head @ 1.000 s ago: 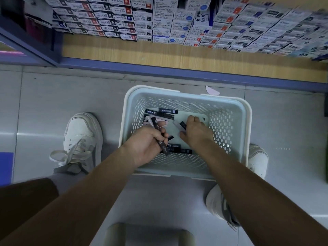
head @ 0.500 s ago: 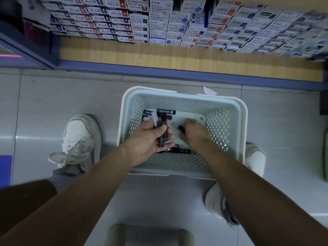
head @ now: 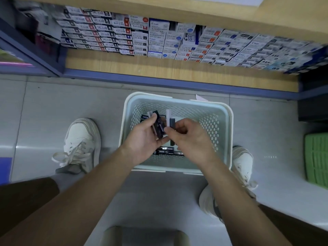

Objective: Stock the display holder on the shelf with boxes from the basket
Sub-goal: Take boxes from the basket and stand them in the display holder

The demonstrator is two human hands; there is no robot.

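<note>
Head view. The pale, perforated basket (head: 229, 125) stands on the grey floor (head: 53, 107) between two white shoes: the left shoe (head: 79, 144) at its 9 o'clock and the right shoe (head: 243, 162) at its 4 o'clock.

Both hands are over the basket's middle, close together. The left hand (head: 143, 141), palm turned up, grasps a stack (head: 158, 126) of slim dark boxes, with the thumb across it and the fingers curled beneath. The stack points toward 12 o'clock. The right hand (head: 190, 137), at 3 o'clock of the left one, pinches a single dark box (head: 172, 122) between thumb and curled fingers, just beside the stack. A white piece (head: 168, 116) runs along that box at its 9 o'clock side; whether it is a separate box cannot be told.

Loose boxes (head: 166, 151) lie on the basket's bottom at 6 o'clock of the hands, partly hidden by them.

At 12 o'clock of the basket runs the shelf (head: 159, 68), wood with a blue edge, carrying rows of small white packs (head: 138, 38) stacked tightly. A paper scrap (head: 201, 98) lies on the floor at the basket's 1 o'clock corner. A green crate (head: 317, 157) sits well apart at 3 o'clock.
</note>
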